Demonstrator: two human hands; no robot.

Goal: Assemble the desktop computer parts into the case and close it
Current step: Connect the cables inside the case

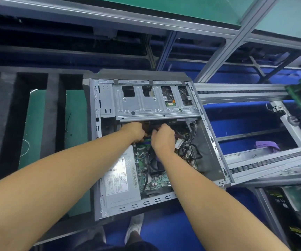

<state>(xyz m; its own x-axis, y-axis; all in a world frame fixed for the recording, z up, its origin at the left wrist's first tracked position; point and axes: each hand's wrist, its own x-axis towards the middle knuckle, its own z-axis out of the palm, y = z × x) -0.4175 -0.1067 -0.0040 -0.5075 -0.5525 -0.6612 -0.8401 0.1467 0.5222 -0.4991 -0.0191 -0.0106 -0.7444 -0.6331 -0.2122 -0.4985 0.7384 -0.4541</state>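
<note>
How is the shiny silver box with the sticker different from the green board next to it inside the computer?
The power supply is a plain grey metal box with a white printed label; the motherboard is a flat green board crowded with small parts. A black fan sits on the motherboard, while the power supply's top is bare. Both lie inside the open case.

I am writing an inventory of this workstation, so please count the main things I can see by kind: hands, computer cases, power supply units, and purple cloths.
Hands: 2, left hand and right hand
Open grey metal computer case: 1
Silver box-shaped power supply unit with a white label: 1
Crumpled purple cloth: 1
Total: 5
</note>
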